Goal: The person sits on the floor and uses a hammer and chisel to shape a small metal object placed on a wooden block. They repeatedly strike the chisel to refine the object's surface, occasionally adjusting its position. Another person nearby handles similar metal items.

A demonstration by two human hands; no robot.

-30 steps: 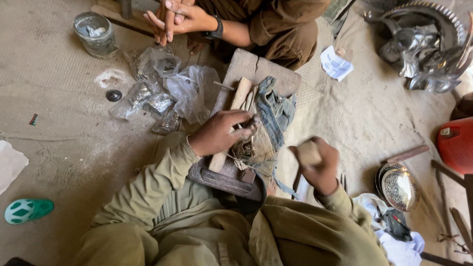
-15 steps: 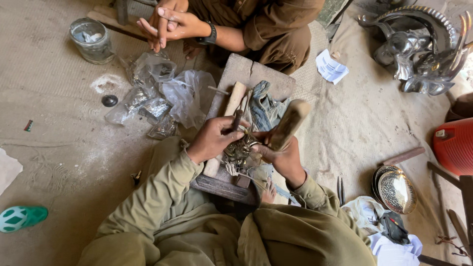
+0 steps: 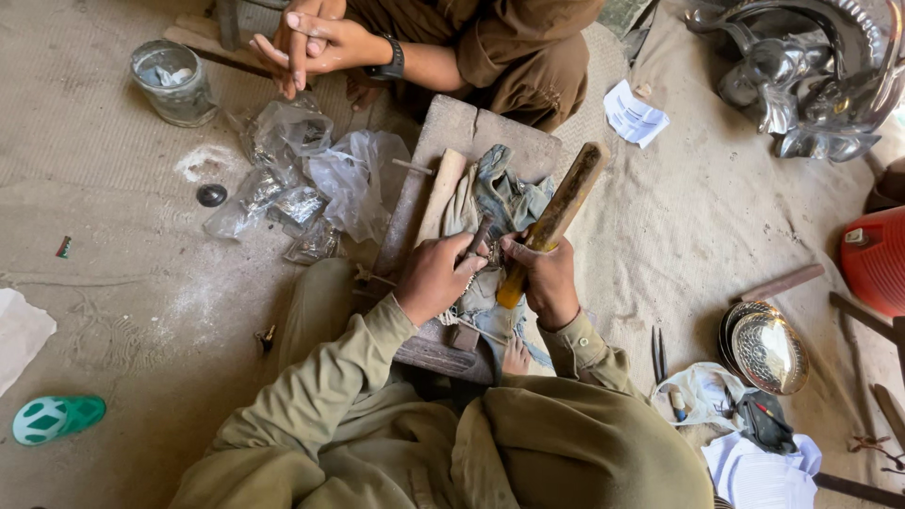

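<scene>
The left hand (image 3: pixel 436 278) is closed tight on a short dark metal punch (image 3: pixel 477 238), with its tip down on a small shiny metal piece (image 3: pixel 492 253); that piece sits on a blue-grey cloth (image 3: pixel 504 203) over a wooden block (image 3: pixel 462 132), right between both hands. The right hand (image 3: pixel 547 283) is closed around a long wooden stick (image 3: pixel 554 219) that points up and away. A second ago this hand was out to the side holding the stick's end; half a second ago it swung in over the work, and now it sits low beside the left hand. That looks like one tap on the punch has landed. I count one punch, one stick, one block and one cloth. Further out, past the block, another person (image 3: pixel 490 47) sits with two hands clasped (image 3: pixel 311 42). On the left are one jar (image 3: pixel 173 83), a heap of clear plastic bags (image 3: pixel 311 179), one small dark lid (image 3: pixel 211 195) and one green shoe (image 3: pixel 55 418). On the right are one shiny round dish (image 3: pixel 768 349) and one red container (image 3: pixel 877 259).
</scene>
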